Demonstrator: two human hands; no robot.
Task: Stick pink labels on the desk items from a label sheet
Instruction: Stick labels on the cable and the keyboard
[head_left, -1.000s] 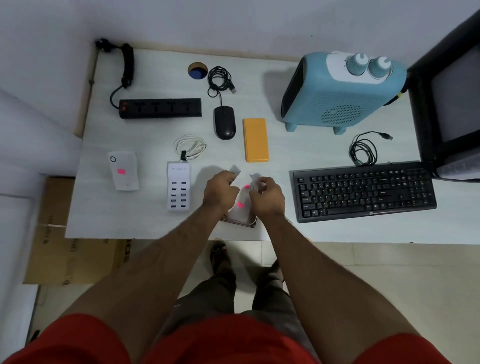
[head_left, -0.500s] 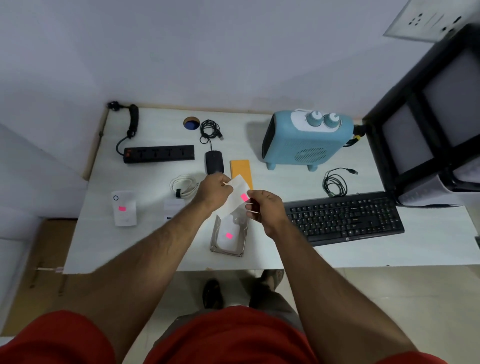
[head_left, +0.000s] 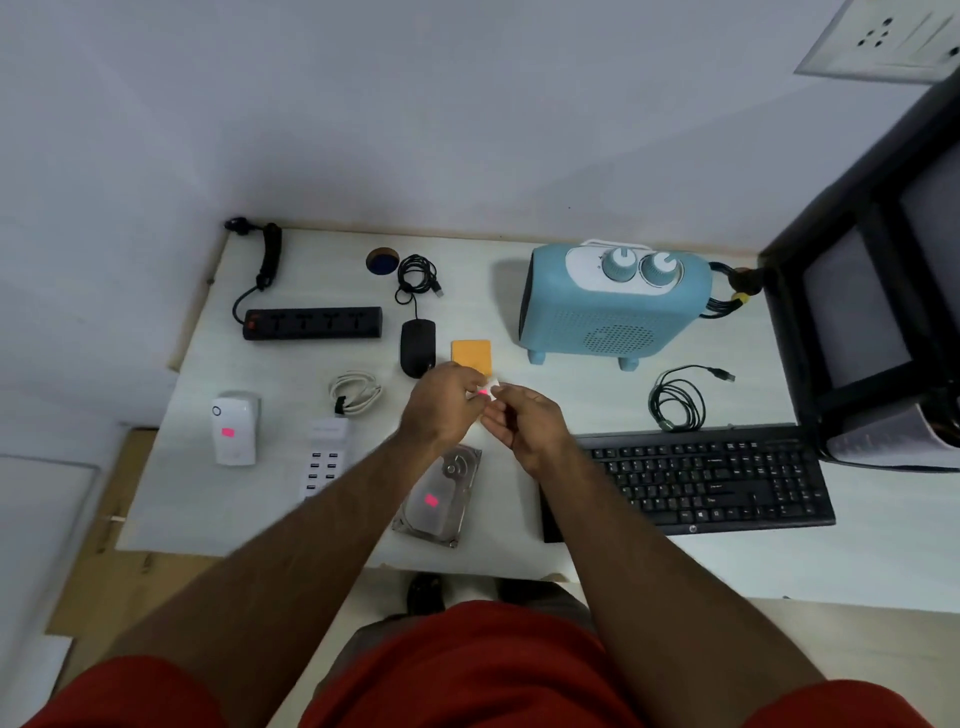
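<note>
Above my white desk (head_left: 208, 499) set against a pale grey wall (head_left: 415, 104), my left hand (head_left: 441, 408) and right hand (head_left: 524, 423) together pinch the small white label sheet (head_left: 485, 392) showing one pink label, just above the labelled silver hard drive (head_left: 441, 493).

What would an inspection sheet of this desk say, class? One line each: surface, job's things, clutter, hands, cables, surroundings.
Surface: white desk, grommet hole at back.
Job's things: label sheet between both hands; pink labels on plug and hard drive; charger, mouse, power bank, strip, heater, keyboard show none.
Clutter: nothing seen.
Hands: left hand and right hand pinch the sheet.
Cables: white coil; black coil; mouse lead coiled.
Surroundings: black stand at right, wall socket.
</note>
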